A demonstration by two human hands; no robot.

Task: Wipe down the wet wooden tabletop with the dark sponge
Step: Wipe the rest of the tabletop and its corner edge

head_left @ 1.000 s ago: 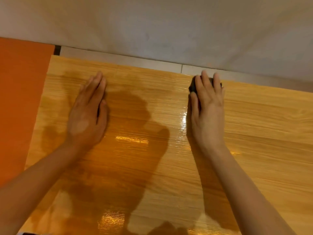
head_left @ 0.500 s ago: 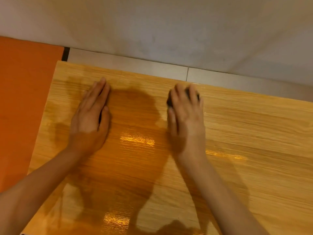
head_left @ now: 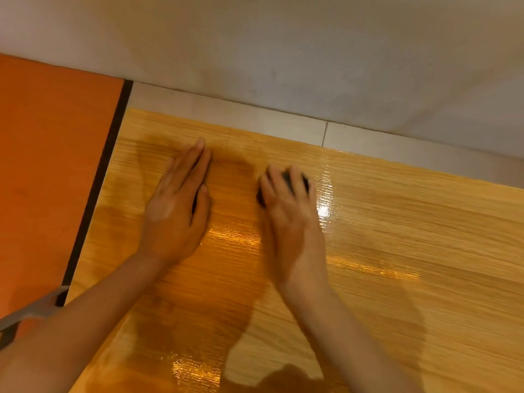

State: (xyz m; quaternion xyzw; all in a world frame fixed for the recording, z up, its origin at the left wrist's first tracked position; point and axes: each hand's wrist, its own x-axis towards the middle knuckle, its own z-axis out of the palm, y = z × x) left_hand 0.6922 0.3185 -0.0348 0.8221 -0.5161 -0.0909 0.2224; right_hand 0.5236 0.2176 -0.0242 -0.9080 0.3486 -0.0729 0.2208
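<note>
Sponge under the right hand, near the far left of the table

While the sponge [head_left: 292, 181] sits under the right hand [head_left: 289, 211], only its dark top shows between the curled fingers [head_left: 273, 177], which grasp it and press it onto the table [head_left: 397, 236]. It lies toward the far edge, nearer the far-left corner than the right side, just beside the left hand [head_left: 175, 205]. That hand lies flat, fingers straight and together, holding nothing, and seems to brace the body.

Wet gloss shines right of the sponge, between the wrists and at the near edge, so much of the job looks undone. To wipe well, I judge the palm should bear down evenly so the whole face of the sponge meets the wood, not just its front. Strokes would best run along the grain, each lapping the last, working from the far edge toward the near one so water is not pushed back over dried wood. The left hand covers wood that also needs a pass; it will have to lift. Care near the left edge: an orange surface [head_left: 48, 165] lies beside it, and water could be swept off there. A grey object [head_left: 31, 313] at the near-left corner is too cut off to identify
</note>
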